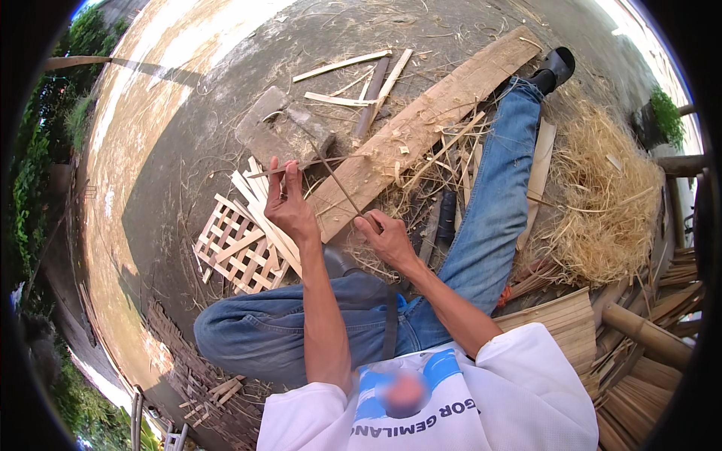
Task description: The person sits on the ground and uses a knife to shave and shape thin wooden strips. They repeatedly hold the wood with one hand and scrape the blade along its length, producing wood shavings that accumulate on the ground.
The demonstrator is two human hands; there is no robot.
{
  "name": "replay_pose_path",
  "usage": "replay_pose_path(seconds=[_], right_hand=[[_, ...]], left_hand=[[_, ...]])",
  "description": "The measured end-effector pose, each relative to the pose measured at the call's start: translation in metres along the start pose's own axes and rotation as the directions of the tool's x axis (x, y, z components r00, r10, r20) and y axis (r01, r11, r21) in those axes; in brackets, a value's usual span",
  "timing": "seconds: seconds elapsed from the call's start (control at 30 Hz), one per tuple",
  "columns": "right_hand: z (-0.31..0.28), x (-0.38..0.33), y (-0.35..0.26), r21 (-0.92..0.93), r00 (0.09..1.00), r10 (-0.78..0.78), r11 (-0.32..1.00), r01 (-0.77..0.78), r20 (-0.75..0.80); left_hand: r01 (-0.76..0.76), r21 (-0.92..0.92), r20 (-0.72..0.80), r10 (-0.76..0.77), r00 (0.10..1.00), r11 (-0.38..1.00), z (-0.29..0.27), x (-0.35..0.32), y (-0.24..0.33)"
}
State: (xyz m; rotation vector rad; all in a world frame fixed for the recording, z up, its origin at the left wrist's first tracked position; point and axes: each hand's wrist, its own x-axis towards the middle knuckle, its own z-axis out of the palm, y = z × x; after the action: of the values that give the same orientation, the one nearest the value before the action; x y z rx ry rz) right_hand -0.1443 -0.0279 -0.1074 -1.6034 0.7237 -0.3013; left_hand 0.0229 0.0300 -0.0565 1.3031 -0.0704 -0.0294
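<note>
My left hand point(292, 212) pinches a short, thin brown strip point(342, 158) between its fingertips, above the near end of a wooden plank point(432, 109). To its right, my right hand point(391, 242) is closed around the lower end of a long, thin brown rod-like strip point(336, 174). That long strip slants up and to the left, crossing the short one between my hands. Its far end reaches over a grey stone block point(282, 128). Beside my left forearm lies a woven lattice point(235, 244) of pale and brown flat strips, with several loose pale strips point(263, 207) next to it.
A heap of fine shavings point(605, 195) lies right of my outstretched leg point(492, 195). Loose slats point(342, 66) and a dark stick point(372, 98) are on the ground ahead. Bamboo poles point(647, 331) and stacked slats stand at the lower right. A dark cylindrical thing point(447, 214) lies between my legs.
</note>
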Motion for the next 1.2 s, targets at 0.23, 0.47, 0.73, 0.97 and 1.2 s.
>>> replay_pose_path(seconds=[0.23, 0.47, 0.73, 0.97, 1.2], right_hand=[[-0.027, 0.013, 0.066, 0.094, 0.887, 0.459, 0.887, -0.453, -0.054], [-0.029, 0.017, 0.035, -0.193, 0.976, 0.092, 0.972, -0.131, -0.198], [-0.04, 0.015, -0.015, 0.15, 0.999, 0.043, 0.988, -0.04, -0.018], [-0.027, 0.0, -0.011, 0.22, 0.98, 0.145, 0.969, -0.112, -0.139], [-0.103, -0.004, -0.042, -0.457, 0.976, -0.203, 0.877, 0.145, -0.079]], left_hand=[[-0.003, 0.015, 0.027, 0.003, 1.0, 1.0, 0.001, 0.001, 0.002], [0.051, 0.026, 0.106, -0.054, 0.993, 0.998, 0.0, 0.005, 0.034], [0.223, 0.027, 0.308, -0.221, 0.926, 0.974, -0.001, 0.006, 0.066], [0.401, 0.24, 0.488, -0.467, 0.738, 0.884, 0.013, -0.061, 0.021], [0.306, 0.352, 0.415, -0.44, 0.796, 0.885, 0.016, -0.07, 0.042]])
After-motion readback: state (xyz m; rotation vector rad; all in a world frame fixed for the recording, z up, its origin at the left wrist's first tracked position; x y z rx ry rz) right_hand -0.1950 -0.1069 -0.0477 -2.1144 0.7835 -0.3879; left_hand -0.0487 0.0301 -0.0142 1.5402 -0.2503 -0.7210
